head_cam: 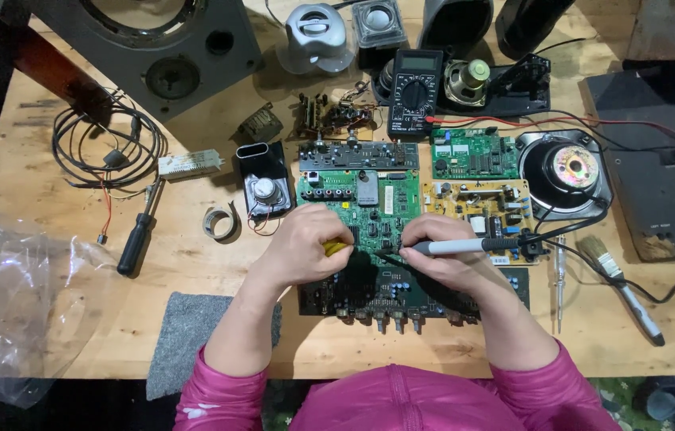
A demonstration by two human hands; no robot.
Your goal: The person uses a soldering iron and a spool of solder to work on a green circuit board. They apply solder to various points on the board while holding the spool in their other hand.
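Observation:
A large green circuit board (369,209) lies flat in the middle of the wooden table (26,168). My left hand (305,243) rests on the board's left part, closed around a small yellow-handled tool (336,248). My right hand (433,259) holds a grey pen-shaped soldering iron (465,246) like a pencil. Its dark tip points left onto the board between my two hands. The iron's black cord runs off to the right. Pink sleeves cover both forearms.
A black multimeter (416,92), a yellow board (485,215), a small green board (473,153), loose speakers (565,169), a paintbrush (617,279), a screwdriver (136,239), coiled wires (106,148), a tape roll (219,223), a grey cloth (190,335) and a plastic bag (10,303) surround the work.

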